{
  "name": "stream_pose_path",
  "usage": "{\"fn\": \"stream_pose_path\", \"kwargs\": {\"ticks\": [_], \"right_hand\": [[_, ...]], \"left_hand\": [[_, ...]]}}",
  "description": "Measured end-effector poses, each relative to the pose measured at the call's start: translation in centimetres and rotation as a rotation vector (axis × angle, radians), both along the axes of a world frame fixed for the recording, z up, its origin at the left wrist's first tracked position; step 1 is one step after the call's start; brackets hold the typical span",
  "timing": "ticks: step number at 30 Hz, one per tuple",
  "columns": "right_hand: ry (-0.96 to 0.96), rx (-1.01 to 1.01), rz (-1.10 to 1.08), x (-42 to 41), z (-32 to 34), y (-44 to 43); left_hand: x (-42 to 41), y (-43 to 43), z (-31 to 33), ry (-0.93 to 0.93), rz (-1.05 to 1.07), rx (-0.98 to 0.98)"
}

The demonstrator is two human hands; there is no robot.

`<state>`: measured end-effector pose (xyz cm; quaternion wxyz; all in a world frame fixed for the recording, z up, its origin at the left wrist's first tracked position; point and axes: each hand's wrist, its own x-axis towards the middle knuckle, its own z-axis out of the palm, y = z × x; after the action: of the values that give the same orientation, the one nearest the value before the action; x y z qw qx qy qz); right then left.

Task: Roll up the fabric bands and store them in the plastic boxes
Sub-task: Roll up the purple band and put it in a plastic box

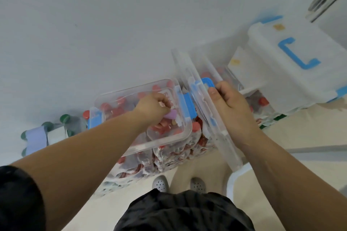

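Two hands at work, left hand [153, 108] inside clear box [112, 97], fingers closed on purple band [171, 114], right hand [231, 108] at 3 o'clock, fingers clamped on lid [206, 118], tilted on edge.

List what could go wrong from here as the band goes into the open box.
1. The clear box sits on soft shrink-wrapped bottle packs; pressing with the left hand may tip it.
2. The purple roll seems loosely pinched and could unroll on release.
3. The right hand holds the lid on edge by its rim; it could slip or knock the neighbouring box.
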<state>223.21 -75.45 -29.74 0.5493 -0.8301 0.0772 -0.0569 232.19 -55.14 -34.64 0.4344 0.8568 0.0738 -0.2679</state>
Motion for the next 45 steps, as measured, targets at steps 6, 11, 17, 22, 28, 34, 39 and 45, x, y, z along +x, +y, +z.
{"fn": "stream_pose_path", "kwargs": {"ticks": [6, 11, 17, 22, 28, 34, 39, 45], "right_hand": [[0.027, 0.033, 0.003, 0.4, 0.3, -0.3], [0.041, 0.016, -0.003, 0.5, 0.3, -0.2], [0.050, 0.025, 0.004, 0.4, 0.1, -0.2], [0.075, 0.034, -0.001, 0.6, -0.5, 0.2], [0.098, 0.093, 0.010, 0.5, -0.8, 0.1], [0.133, 0.184, 0.023, 0.1, -1.0, 0.1], [0.136, 0.195, 0.020, -0.1, -1.0, 0.1], [0.139, 0.206, -0.015, -0.1, -1.1, -0.1]], "left_hand": [[0.1, 1.2, 0.9, 0.027, 0.069, -0.065], [-0.2, 1.5, 1.5, 0.039, 0.082, -0.088], [-0.2, 0.2, 0.4, 0.119, 0.188, -0.122], [-0.6, -1.7, -1.4, 0.243, 0.431, -0.277], [0.7, -1.9, -2.0, 0.303, 0.599, -0.375], [0.7, -2.5, -2.5, 0.299, 0.566, -0.403], [0.8, -2.5, -2.4, 0.313, 0.563, -0.419], [0.8, -2.0, -2.4, 0.335, 0.553, -0.457]]}}
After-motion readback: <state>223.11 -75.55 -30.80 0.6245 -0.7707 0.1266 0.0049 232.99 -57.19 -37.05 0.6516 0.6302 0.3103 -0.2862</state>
